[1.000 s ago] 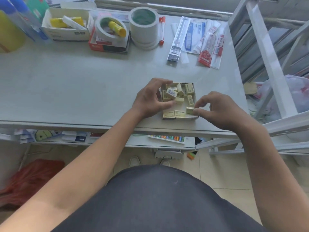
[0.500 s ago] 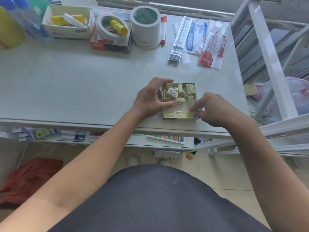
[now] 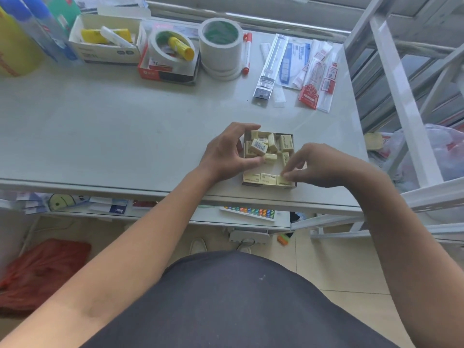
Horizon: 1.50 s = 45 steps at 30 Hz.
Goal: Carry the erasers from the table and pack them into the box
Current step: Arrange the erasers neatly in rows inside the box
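Note:
A small open cardboard box (image 3: 292, 137) sits near the table's front edge. Several pale yellow erasers (image 3: 259, 146) lie jumbled in its far half. A neat row of erasers (image 3: 261, 178) lines its near wall. My left hand (image 3: 223, 154) grips the box's left side, fingers curled over the far corner and thumb at the inner edge. My right hand (image 3: 324, 165) reaches in from the right, its fingertips pinched on the rightmost eraser (image 3: 284, 181) of the near row. The box's right wall is partly hidden by that hand.
Tape rolls (image 3: 221, 43), a red marker (image 3: 246, 54), glue sticks in open boxes (image 3: 108, 38) and packaged stationery (image 3: 308, 69) line the table's far side. A white metal rack (image 3: 401, 96) stands to the right. A lower shelf (image 3: 248, 212) holds small items.
My right hand brought an eraser down from the box's right side and set it at the right end of the near row. My left hand stayed on the box.

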Each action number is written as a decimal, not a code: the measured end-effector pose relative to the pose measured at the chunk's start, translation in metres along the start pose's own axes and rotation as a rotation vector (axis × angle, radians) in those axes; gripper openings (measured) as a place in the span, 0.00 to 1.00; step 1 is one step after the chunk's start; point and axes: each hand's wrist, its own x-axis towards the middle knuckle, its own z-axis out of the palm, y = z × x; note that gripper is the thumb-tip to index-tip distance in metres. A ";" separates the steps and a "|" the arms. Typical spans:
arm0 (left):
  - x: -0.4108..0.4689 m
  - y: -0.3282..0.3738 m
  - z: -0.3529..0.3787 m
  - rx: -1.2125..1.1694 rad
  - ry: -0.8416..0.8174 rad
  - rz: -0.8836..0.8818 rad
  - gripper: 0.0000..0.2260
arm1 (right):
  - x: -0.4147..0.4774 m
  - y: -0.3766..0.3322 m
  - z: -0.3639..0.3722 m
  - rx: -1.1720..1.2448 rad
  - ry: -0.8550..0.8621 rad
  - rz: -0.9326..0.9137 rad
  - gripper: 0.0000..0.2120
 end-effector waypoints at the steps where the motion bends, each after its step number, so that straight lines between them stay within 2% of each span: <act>1: 0.000 0.000 0.000 0.001 0.000 0.000 0.29 | -0.002 0.004 -0.001 0.070 0.073 0.002 0.07; 3: 0.000 0.001 0.000 0.001 -0.001 0.001 0.29 | -0.003 0.008 0.003 0.195 0.313 0.054 0.12; 5: 0.000 0.001 0.000 0.005 -0.001 0.004 0.29 | -0.001 0.007 0.014 0.192 0.431 0.116 0.15; 9: 0.000 0.000 0.001 0.013 0.001 0.018 0.29 | 0.003 -0.005 0.035 0.158 0.494 0.207 0.15; 15: 0.000 0.002 0.000 0.014 0.002 0.017 0.29 | 0.001 -0.009 0.038 0.171 0.551 0.262 0.10; 19: 0.000 0.001 0.000 0.010 0.004 0.017 0.28 | -0.006 -0.008 0.039 0.262 0.565 0.217 0.11; 25: 0.000 0.002 0.000 -0.003 0.004 -0.001 0.28 | -0.011 -0.019 0.043 0.340 0.721 0.061 0.09; 28: 0.001 0.002 0.000 -0.010 -0.002 0.003 0.29 | -0.007 -0.023 0.050 0.295 0.639 -0.109 0.08; 32: 0.002 0.000 0.001 -0.023 0.009 0.009 0.28 | -0.006 -0.022 0.059 0.284 0.491 -0.214 0.05; 45: 0.001 -0.001 0.000 -0.040 0.013 0.027 0.26 | -0.009 -0.024 0.068 0.356 0.476 -0.222 0.06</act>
